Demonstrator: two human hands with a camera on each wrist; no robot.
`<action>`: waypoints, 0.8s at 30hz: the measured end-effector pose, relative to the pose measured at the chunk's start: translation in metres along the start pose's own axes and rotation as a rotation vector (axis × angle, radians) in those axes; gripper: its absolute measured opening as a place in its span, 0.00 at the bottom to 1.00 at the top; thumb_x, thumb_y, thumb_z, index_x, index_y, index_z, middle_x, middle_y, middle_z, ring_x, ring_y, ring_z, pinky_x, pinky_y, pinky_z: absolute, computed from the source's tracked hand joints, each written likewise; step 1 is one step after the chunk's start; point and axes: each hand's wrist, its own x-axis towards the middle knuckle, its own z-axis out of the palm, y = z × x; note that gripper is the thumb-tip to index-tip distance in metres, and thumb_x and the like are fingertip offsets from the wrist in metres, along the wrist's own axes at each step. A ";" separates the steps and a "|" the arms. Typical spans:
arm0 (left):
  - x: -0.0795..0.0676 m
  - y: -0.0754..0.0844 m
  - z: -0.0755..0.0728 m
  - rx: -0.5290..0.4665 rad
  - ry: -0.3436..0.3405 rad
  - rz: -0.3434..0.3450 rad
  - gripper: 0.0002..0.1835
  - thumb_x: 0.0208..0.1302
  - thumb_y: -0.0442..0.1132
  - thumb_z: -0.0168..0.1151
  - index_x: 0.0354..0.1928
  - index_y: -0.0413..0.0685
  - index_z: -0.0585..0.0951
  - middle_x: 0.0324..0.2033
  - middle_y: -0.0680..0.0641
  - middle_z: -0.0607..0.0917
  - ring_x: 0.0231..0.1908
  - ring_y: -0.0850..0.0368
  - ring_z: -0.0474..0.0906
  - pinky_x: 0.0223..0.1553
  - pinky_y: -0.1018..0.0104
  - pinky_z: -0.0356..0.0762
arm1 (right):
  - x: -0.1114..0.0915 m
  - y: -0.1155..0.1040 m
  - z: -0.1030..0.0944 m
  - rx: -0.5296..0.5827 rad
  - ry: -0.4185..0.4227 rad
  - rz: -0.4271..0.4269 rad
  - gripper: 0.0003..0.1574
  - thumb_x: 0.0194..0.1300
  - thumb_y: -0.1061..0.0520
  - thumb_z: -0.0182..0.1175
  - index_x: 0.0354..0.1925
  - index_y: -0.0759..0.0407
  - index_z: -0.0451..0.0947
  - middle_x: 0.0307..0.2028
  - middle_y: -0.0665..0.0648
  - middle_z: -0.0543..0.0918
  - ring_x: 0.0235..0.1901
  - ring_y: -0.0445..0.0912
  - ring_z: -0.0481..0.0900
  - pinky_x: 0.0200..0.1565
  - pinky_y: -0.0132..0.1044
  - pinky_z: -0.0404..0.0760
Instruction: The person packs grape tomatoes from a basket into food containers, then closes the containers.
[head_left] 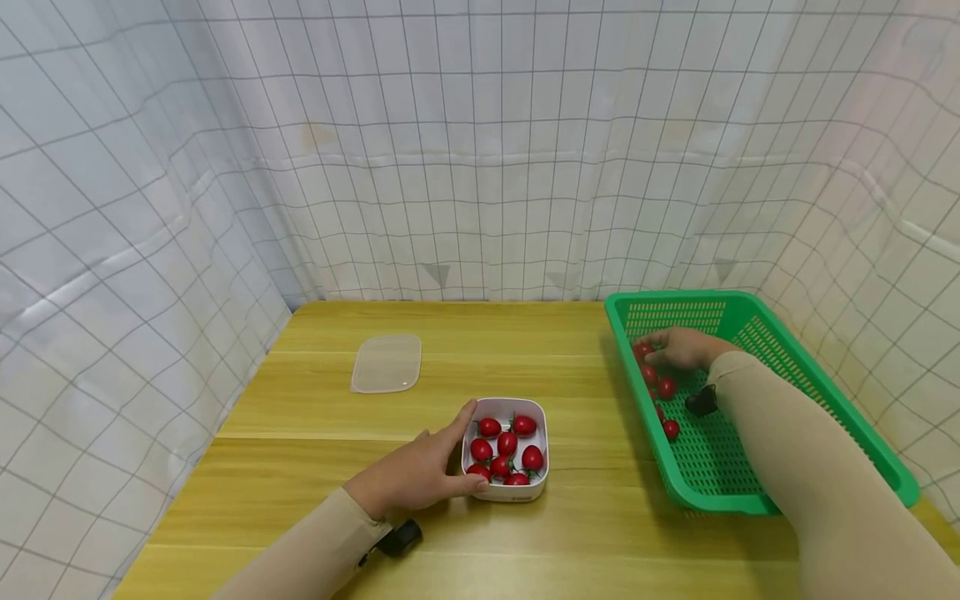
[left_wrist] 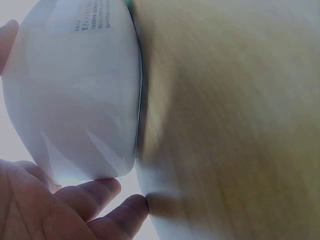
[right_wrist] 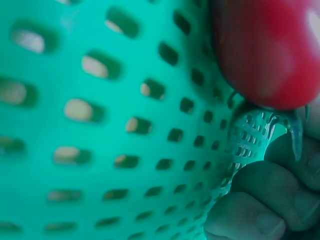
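Observation:
My left hand (head_left: 412, 475) holds a small white square container (head_left: 510, 492) on the table, thumb along its near side and fingers at its far left corner. In the left wrist view, fingertips (left_wrist: 102, 187) touch the container's smooth wall (left_wrist: 75, 95). Several red cherry tomatoes (head_left: 507, 442) with green stems lie inside it. My right hand (head_left: 684, 347) reaches into a green slotted basket (head_left: 825, 392), its thumb and forefinger around a cherry tomato (head_left: 642, 350) by the left wall. Another cherry tomato (right_wrist: 267, 50) looms large in the right wrist view, beside curled fingers (right_wrist: 245, 215).
More cherry tomatoes (head_left: 667, 388) lie along the basket's left side. A translucent flat lid (head_left: 387, 364) rests on the wooden table (head_left: 315, 467) at the back left. White gridded curtains (head_left: 495, 167) enclose the table at the back and sides.

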 end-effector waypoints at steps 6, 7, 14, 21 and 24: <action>0.000 0.000 0.001 -0.002 0.008 0.006 0.60 0.67 0.66 0.67 0.87 0.56 0.40 0.82 0.42 0.60 0.79 0.42 0.62 0.81 0.30 0.43 | 0.000 0.000 0.000 0.006 -0.005 -0.009 0.36 0.80 0.47 0.57 0.78 0.60 0.67 0.68 0.72 0.78 0.63 0.65 0.80 0.64 0.63 0.79; 0.000 0.000 0.001 0.001 0.008 0.005 0.60 0.67 0.66 0.67 0.87 0.56 0.40 0.82 0.42 0.60 0.79 0.42 0.62 0.81 0.30 0.44 | 0.000 0.000 0.000 0.008 -0.005 -0.009 0.36 0.80 0.47 0.58 0.78 0.60 0.67 0.68 0.72 0.77 0.63 0.65 0.80 0.64 0.63 0.79; -0.001 -0.001 0.002 0.017 0.003 0.006 0.60 0.68 0.67 0.66 0.87 0.56 0.40 0.82 0.42 0.59 0.79 0.42 0.62 0.81 0.31 0.44 | 0.000 0.000 0.001 0.004 0.004 -0.001 0.37 0.79 0.47 0.58 0.78 0.61 0.67 0.66 0.71 0.79 0.64 0.66 0.78 0.65 0.65 0.77; -0.001 0.001 0.001 0.019 0.013 0.003 0.60 0.68 0.66 0.67 0.87 0.55 0.40 0.82 0.41 0.60 0.79 0.39 0.63 0.81 0.32 0.48 | -0.001 -0.002 0.001 -0.005 0.010 0.010 0.37 0.79 0.48 0.57 0.78 0.62 0.66 0.68 0.74 0.77 0.68 0.72 0.72 0.67 0.70 0.73; -0.002 0.001 0.002 0.017 0.014 0.002 0.60 0.68 0.66 0.66 0.87 0.54 0.41 0.81 0.40 0.61 0.78 0.39 0.63 0.80 0.32 0.48 | -0.001 -0.004 0.001 -0.020 0.016 0.002 0.36 0.79 0.49 0.58 0.77 0.61 0.68 0.67 0.74 0.77 0.68 0.72 0.73 0.67 0.71 0.72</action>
